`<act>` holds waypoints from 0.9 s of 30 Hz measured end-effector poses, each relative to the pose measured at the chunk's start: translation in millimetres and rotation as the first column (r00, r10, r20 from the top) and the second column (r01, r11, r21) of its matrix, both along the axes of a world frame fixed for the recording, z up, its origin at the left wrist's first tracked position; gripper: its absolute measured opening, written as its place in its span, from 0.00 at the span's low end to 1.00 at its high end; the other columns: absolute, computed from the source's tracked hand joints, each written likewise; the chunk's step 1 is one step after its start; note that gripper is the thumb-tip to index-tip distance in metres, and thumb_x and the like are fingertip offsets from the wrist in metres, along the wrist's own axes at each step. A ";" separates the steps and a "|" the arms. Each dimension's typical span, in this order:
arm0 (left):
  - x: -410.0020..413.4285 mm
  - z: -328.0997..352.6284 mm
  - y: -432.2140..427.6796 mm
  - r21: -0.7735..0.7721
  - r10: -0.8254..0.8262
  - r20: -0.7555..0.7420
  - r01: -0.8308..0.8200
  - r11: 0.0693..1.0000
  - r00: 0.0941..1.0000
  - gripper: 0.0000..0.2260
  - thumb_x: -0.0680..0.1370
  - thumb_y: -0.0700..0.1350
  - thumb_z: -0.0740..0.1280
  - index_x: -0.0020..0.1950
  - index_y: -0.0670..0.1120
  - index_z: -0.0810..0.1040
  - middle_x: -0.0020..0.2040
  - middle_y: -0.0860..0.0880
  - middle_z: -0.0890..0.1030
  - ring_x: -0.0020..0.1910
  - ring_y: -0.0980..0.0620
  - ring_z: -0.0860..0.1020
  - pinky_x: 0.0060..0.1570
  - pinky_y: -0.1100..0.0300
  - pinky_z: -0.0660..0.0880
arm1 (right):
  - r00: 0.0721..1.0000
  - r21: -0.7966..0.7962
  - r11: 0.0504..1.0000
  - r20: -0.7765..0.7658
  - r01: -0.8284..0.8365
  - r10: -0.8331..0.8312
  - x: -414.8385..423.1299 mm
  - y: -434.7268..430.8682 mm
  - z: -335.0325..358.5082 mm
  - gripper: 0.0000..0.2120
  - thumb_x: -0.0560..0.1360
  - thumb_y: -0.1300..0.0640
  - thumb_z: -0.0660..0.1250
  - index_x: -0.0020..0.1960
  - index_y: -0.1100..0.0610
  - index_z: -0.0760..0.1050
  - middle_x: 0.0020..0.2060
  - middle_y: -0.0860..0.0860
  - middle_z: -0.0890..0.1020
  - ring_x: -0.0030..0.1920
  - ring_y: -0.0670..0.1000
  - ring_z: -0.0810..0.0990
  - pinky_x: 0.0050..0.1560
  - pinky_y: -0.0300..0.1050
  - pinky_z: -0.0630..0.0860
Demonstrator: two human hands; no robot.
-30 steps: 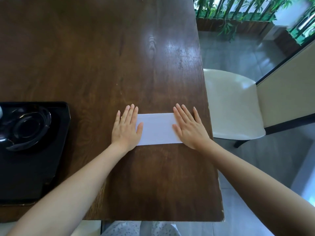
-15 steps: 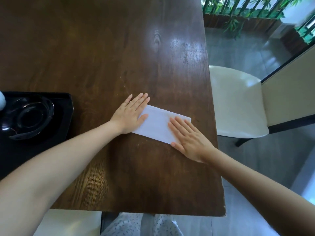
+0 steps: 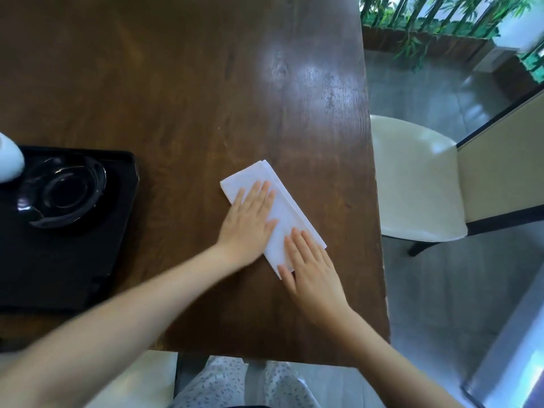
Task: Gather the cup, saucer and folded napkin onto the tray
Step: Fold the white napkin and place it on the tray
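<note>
A white folded napkin (image 3: 279, 207) lies slanted on the dark wooden table (image 3: 182, 83), near its right edge. My left hand (image 3: 250, 219) presses flat on the napkin's upper left part with straight fingers. My right hand (image 3: 312, 266) lies flat on its lower right end. A black tray (image 3: 59, 269) sits at the left edge of view, with a dark glossy saucer (image 3: 63, 192) on its far part. Part of a white cup (image 3: 8, 160) shows at the far left, cut off by the frame.
The table's right edge (image 3: 378, 231) runs close to the napkin. A white chair seat (image 3: 412, 178) stands just beyond it. Green plants (image 3: 441, 16) and a grey floor fill the upper right. My patterned trousers (image 3: 235, 384) show below the near edge.
The napkin has turned clockwise from lying level to a steep slant. Both hands turned with it, my left hand sliding up and my right hand moving down.
</note>
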State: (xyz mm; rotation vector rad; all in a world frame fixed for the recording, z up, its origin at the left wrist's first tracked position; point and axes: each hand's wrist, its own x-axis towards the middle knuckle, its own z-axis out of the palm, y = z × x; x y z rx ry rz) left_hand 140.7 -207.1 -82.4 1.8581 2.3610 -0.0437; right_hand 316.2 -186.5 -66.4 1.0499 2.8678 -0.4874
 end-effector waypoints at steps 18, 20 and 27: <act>48.9 3.1 -59.0 0.297 -0.215 0.095 0.179 0.938 0.972 0.24 0.76 0.56 0.62 0.66 0.41 0.74 0.65 0.42 0.76 0.66 0.44 0.73 0.67 0.48 0.67 | 0.852 0.158 0.865 -0.161 -0.476 0.498 27.5 82.1 5.8 0.13 0.72 0.62 0.71 0.57 0.60 0.81 0.56 0.53 0.83 0.58 0.54 0.81 0.56 0.51 0.79; 60.6 -0.5 -71.4 0.371 -0.236 0.058 0.198 0.907 0.970 0.19 0.74 0.53 0.66 0.57 0.42 0.80 0.56 0.44 0.82 0.58 0.45 0.79 0.61 0.52 0.73 | 0.860 0.202 0.874 -0.182 -0.442 0.477 31.2 73.7 2.7 0.14 0.70 0.62 0.72 0.56 0.60 0.81 0.56 0.53 0.83 0.56 0.54 0.82 0.56 0.48 0.79; 55.5 9.1 -78.4 0.504 -0.299 -0.026 0.271 0.820 0.954 0.07 0.75 0.43 0.67 0.44 0.41 0.84 0.45 0.44 0.85 0.47 0.47 0.84 0.50 0.55 0.80 | 0.888 0.211 0.890 -0.138 -0.405 0.438 47.3 45.4 -5.4 0.19 0.68 0.54 0.74 0.58 0.56 0.80 0.57 0.51 0.82 0.58 0.52 0.81 0.58 0.49 0.78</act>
